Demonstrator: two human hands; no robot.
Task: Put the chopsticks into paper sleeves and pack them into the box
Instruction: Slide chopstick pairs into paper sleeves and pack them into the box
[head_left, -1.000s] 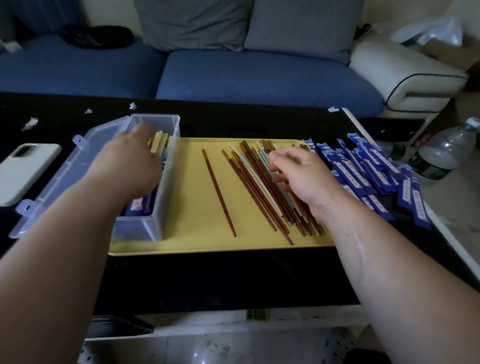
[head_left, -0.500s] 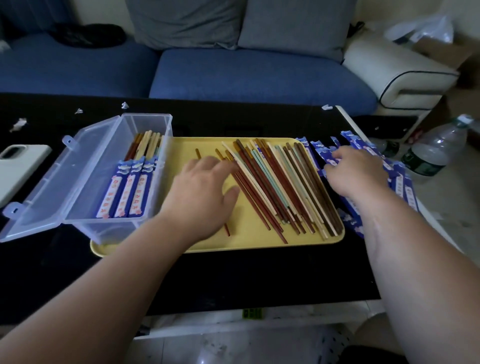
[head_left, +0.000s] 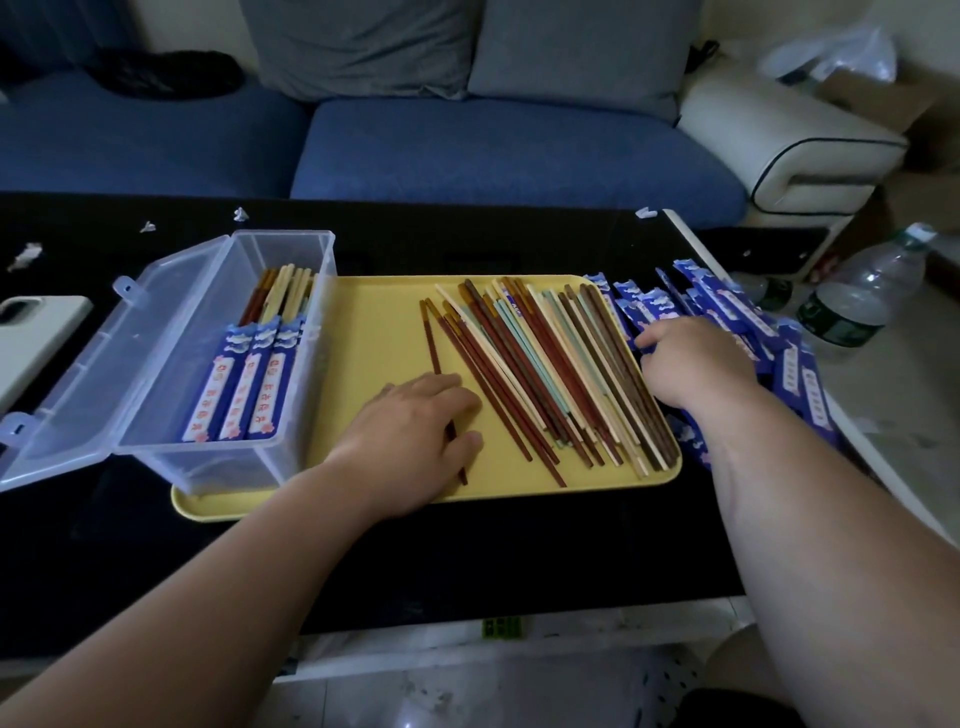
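**Item 1.** Flat yellow plastic tray (head_left: 374, 322) on the black table (head_left: 415, 561). Bearings are taken from the tray's middle.

**Item 2.** Clear plastic box (head_left: 283, 238) with its hinged lid open, at 9 o'clock, resting on the tray's left end. It holds sleeved chopsticks (head_left: 249, 384): three sleeves side by side, bare ends toward 12 o'clock.

**Item 3.** Loose wooden chopsticks (head_left: 545, 374) in red-brown, cream and pale green, unsleeved. They fan across the tray from 1 to 4 o'clock.

**Item 4.** Single dark red-brown chopstick (head_left: 431, 343), through the middle and just clear of the fan, lying 12-to-6.

**Item 5.** Blue printed paper sleeves (head_left: 727, 312), heaped off the tray at 3 o'clock.

**Item 6.** Left hand (head_left: 415, 426), at 6 o'clock. It is palm down with fingers laid nearly straight over the single chopstick's lower half, and the thumb rests beside it.

**Item 7.** Right hand (head_left: 696, 364), knuckles up on the sleeve heap with fingers curled under. Whether one sleeve is pinched cannot be told.

**Item 8.** Clear water bottle (head_left: 857, 301), beyond the sleeves at 3 o'clock. White phone (head_left: 31, 338), beyond the lid at 9 o'clock.

**Handling note (judgement).** The step appears to be gathering one pair and one sleeve.
- Roll the lone stick against the thumb to raise it off the flat tray.
- Draw a matching mate from the fan's near edge and align the ends.
- Separate a single sleeve, since neighbours may cling to it.
- Feed the narrow tips in first.
- Lay the result beside the three in the box, facing the same way.

Most of the stock remains unsleeved.
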